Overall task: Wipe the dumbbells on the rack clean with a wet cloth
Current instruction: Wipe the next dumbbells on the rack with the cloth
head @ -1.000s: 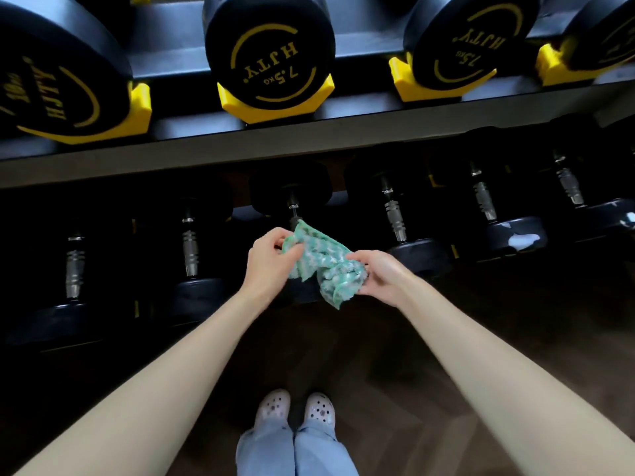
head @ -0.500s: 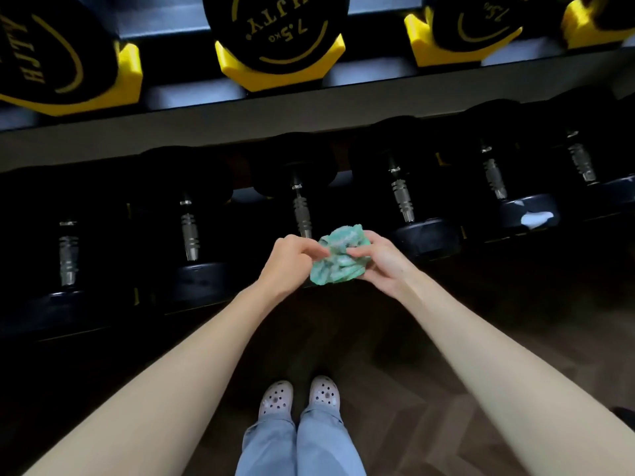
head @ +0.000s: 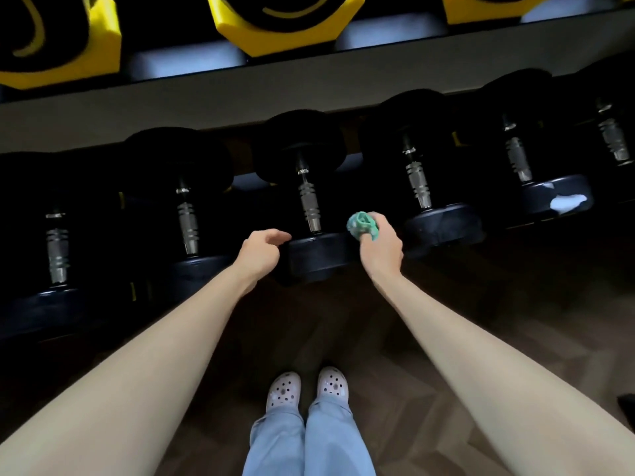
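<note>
My right hand point(head: 381, 249) clenches the balled cloth point(head: 360, 226) just right of the dumbbell point(head: 316, 255) head, ready to wipe; my left hand point(head: 261, 250), loosely curled, sits at its left edge, likely to steady it.

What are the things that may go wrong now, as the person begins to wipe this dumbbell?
1. The cloth is bunched small in the right hand, so it may miss parts of the dumbbell.
2. The left hand is at the near head; pulling there might roll the dumbbell off the rack toward the clogs below.
</note>
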